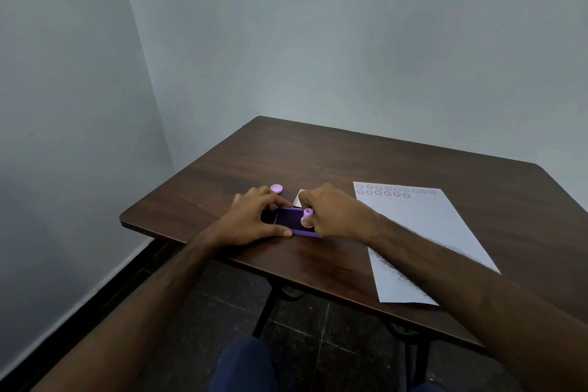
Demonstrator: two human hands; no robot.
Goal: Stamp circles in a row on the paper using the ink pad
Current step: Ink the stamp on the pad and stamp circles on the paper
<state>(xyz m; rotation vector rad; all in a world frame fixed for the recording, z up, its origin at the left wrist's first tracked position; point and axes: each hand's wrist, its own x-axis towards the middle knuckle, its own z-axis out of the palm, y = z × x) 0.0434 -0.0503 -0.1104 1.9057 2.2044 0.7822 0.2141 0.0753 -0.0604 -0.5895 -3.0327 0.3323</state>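
Tabletop (350, 162): stamp (306, 216) in right hand (331, 212)

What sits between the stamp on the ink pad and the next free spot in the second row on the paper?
Nothing visible. The stamp, held in the right hand, is on the ink pad; only bare table lies between it and the paper.

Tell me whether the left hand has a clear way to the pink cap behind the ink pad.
Probably yes. The pink cap lies bare on the table just beyond the left hand, with nothing between them. That hand would first have to let go of the ink pad.
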